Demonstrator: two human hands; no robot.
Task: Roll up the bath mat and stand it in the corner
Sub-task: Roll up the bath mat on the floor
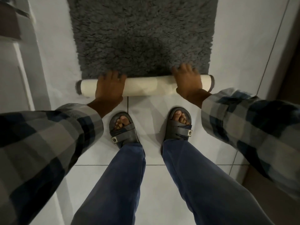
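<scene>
A shaggy dark grey bath mat [142,34] lies flat on the white tiled floor ahead of me. Its near end is curled into a thin roll [146,86] that shows the cream backing. My left hand [109,86] presses on the roll's left part, fingers spread over it. My right hand [187,79] lies on the roll's right part, fingertips reaching the grey pile. Both hands grip the roll from above.
My feet in dark sandals [123,127] stand just behind the roll. A white door or cabinet edge [24,65] runs along the left. A wall base [279,51] rises at the right, with a brown surface [266,189] at the lower right.
</scene>
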